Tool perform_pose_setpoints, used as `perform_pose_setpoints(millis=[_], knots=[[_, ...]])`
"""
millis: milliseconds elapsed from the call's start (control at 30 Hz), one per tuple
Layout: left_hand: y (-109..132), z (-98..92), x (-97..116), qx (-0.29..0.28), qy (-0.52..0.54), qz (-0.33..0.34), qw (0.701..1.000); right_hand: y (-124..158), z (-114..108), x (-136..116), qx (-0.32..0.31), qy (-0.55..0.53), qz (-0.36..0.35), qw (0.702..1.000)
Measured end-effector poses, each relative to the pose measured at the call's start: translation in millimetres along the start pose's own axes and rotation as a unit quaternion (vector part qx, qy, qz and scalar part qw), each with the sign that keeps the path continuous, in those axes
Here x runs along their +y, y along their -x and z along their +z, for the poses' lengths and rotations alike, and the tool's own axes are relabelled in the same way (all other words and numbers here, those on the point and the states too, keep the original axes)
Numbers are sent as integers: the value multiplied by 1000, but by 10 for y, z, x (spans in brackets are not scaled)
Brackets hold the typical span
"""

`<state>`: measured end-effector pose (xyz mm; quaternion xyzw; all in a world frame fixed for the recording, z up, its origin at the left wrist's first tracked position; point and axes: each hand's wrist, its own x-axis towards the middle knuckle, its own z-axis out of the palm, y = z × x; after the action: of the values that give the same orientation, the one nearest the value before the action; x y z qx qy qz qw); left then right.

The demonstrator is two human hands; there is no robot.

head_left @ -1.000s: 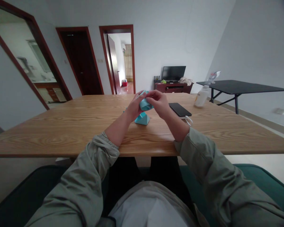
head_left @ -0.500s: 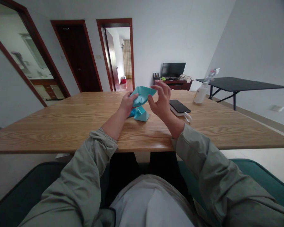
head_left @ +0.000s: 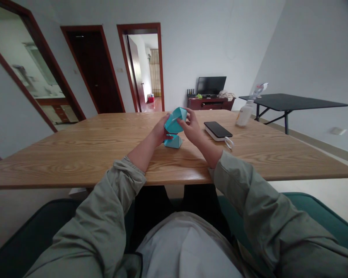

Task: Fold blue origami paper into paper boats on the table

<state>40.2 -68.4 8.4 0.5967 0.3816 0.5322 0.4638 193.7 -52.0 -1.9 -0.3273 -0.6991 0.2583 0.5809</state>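
A folded light-blue paper piece point(head_left: 175, 120) is held up over the table between my two hands. My left hand point(head_left: 161, 128) grips its left side, fingers running beneath it. On the right, my right hand point(head_left: 190, 124) pinches its edge between thumb and fingers. Below the held paper, a second light-blue folded paper piece point(head_left: 173, 142) rests on the wooden table point(head_left: 113, 154). My left fingertips overlap its top in view; whether they touch it I cannot tell.
To the right lie a black phone point(head_left: 218, 129) on a white box-like object and a white loop strap point(head_left: 229, 143). Farther right stands a translucent white bottle point(head_left: 244, 114). Beyond are a black folding table point(head_left: 292, 101) and a television point(head_left: 211, 85) on a cabinet.
The held paper has been turned and its right edge folded up. My right hand has come in from apart to grip it. The darker blue paper beside the lower piece is now hidden.
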Motion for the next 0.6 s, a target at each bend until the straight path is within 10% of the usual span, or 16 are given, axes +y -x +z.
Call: perform_pose_setpoints(millis=[267,600], knots=[[33,-58,74,43,41,54,997,-75,-89,153,74,29,36,996],[-43,-82,-39,96,-10,113,989,26,-78,-108,-75,-54,57,994]])
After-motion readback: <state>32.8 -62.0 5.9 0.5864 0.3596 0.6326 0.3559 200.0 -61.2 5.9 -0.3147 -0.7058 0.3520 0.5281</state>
